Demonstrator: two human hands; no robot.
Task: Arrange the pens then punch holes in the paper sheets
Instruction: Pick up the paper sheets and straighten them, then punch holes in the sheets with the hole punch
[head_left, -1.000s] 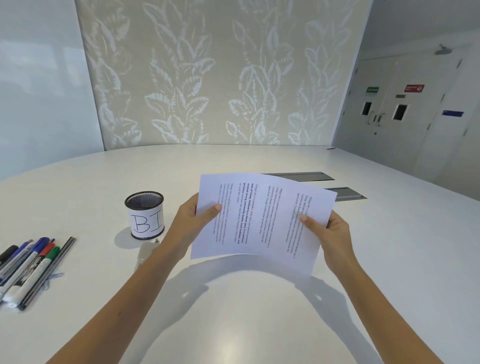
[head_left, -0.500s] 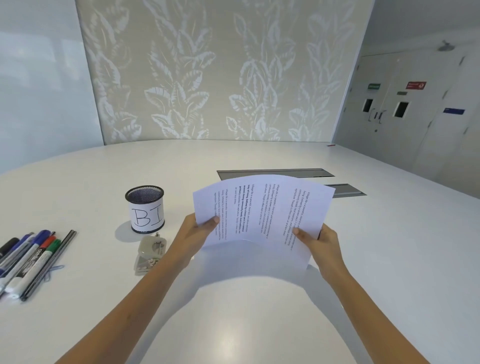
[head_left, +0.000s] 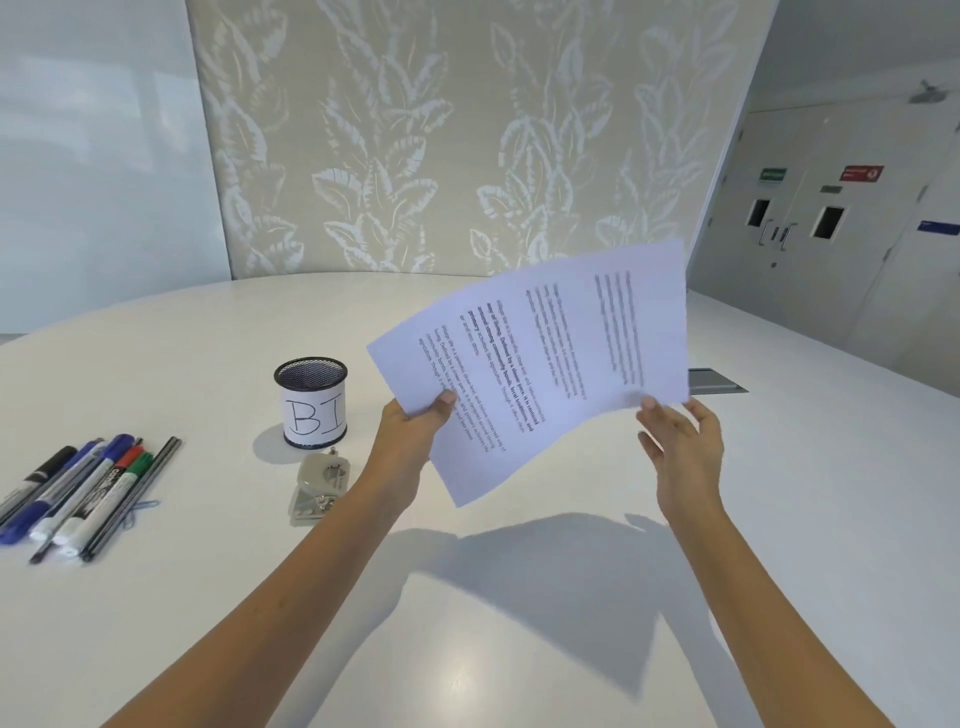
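Note:
Printed paper sheets (head_left: 545, 364) hang tilted in the air above the white table (head_left: 208, 364). My left hand (head_left: 415, 431) pinches their lower left edge, thumb on top. My right hand (head_left: 680, 447) is just below the sheets' lower right corner with its fingers spread, apart from the paper. A silver hole punch (head_left: 322, 483) lies on the table left of my left wrist. Several pens and markers (head_left: 78, 499) lie side by side at the far left. Behind the punch stands a black mesh pen cup (head_left: 311, 400) with a white label reading "BI".
A grey cable hatch (head_left: 714, 379) is set into the table behind the sheets. A wall panel with a leaf pattern rises behind the table, and doors (head_left: 810, 249) stand at the right.
My right hand has let go of the sheets and opened. The sheets have risen and swung up to the right, held by my left hand alone.

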